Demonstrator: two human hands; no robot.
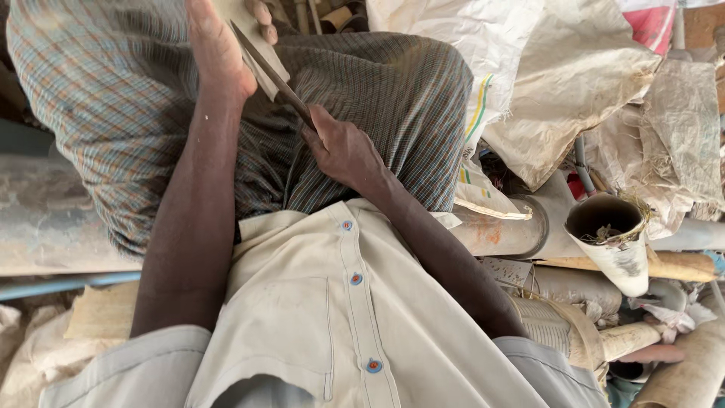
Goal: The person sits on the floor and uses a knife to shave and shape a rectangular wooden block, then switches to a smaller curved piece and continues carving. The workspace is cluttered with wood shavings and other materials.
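A white tube (615, 245) lying open-mouthed among the clutter at the right holds dry plant scraps. The flat pale board (253, 38) lies over the lap at the top edge, thin and light-coloured. The left hand (219, 49) has its grip wrapped on the board; the right hand (343, 147) is clenched around a dark narrow blade (272, 72) laid across it. Checked cloth (113, 98) covers the knees, with woven sacks (544, 68) and pipes (506, 227) around.

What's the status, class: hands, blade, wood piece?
Right hand shut on dark blade. Left hand gripping pale wood piece. Blade edge laid against wood, over checked cloth. Nothing between them.
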